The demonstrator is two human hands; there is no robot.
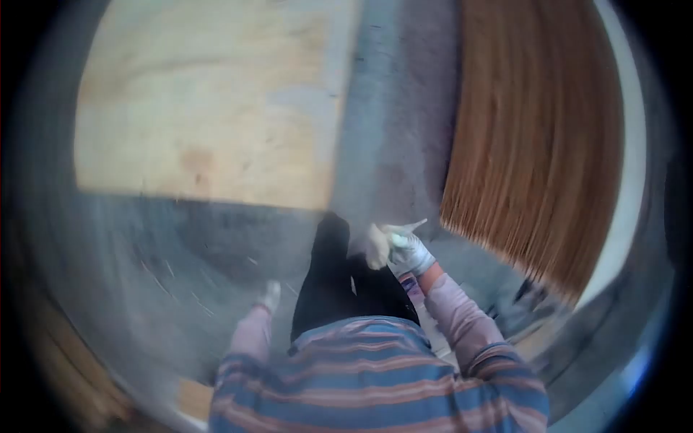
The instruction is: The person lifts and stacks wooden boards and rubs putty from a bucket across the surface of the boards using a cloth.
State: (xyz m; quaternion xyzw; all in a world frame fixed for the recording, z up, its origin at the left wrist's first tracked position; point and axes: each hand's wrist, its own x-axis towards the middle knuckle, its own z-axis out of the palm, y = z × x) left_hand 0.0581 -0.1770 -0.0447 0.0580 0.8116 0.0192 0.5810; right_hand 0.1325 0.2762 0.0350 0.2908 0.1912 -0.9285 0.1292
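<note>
My right hand (410, 252), in a pale glove, is closed in front of my right thigh. From its fingers a thin, pale pointed piece (416, 225) sticks out; what it belongs to is too blurred to name. My left hand (271, 296), also in a pale glove, hangs low beside my left leg, away from any object. It is small and smeared, so its fingers cannot be made out.
A large pale wooden board (209, 101) lies ahead on the left. On the right is a wide stack of thin brown strips (538, 137) with a white edge (629, 144) along its outer side. Grey floor (209, 252) shows around my legs.
</note>
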